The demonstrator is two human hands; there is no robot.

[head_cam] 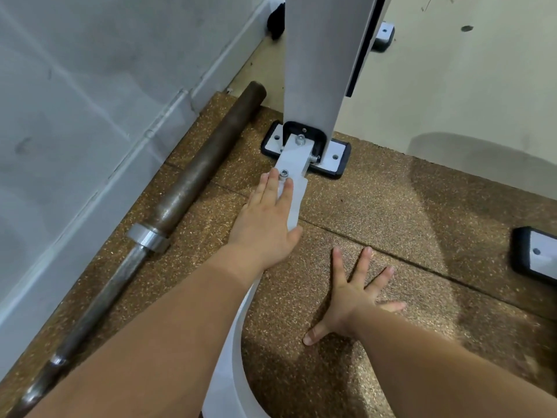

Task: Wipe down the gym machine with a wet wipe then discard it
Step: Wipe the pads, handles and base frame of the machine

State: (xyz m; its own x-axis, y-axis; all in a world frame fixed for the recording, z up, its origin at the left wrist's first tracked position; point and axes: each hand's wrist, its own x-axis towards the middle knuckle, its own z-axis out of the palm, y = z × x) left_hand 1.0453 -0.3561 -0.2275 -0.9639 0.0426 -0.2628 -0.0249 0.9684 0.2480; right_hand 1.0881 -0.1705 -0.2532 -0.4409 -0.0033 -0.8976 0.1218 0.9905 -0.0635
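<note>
Machine [319, 70] upright at 12 o'clock on speckled floor [391, 206], left hand [265, 218] flat, fingers straight, on its white curved bar [294, 158] beside a bolt [284, 174], right hand [352, 300] splayed open on floor at 5 o'clock, barbell [187, 188] along wall [90, 86] at 9 o'clock

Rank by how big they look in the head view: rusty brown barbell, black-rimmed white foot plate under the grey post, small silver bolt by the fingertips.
Largest: the rusty brown barbell, though nearness swells its lower end.
Next: the black-rimmed white foot plate.
Smallest: the small silver bolt.
</note>
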